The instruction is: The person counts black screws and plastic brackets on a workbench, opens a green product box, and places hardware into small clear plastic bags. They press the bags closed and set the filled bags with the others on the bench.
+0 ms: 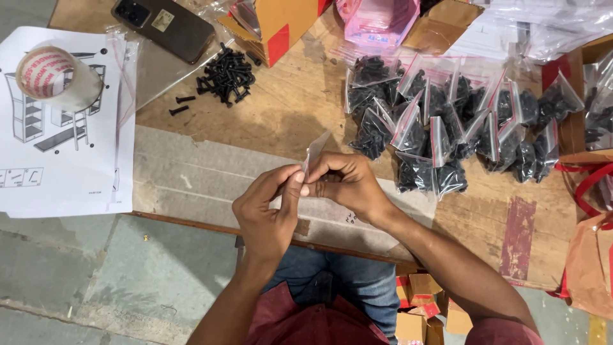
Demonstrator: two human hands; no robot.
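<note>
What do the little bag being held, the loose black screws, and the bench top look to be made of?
Small bag, pinched by left hand and right hand: thin clear plastic film, glossy, see-through. Loose screws: probably metal with a matte black finish. Bench top: bare wood, scuffed, grain visible.

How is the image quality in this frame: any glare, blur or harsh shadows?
Head view: even, soft light, no hard shadows; mild glare on the filled screw bags and the tape roll; the left hand, right hand and loose black screws look sharp; the clear bag is hard to outline.
</note>
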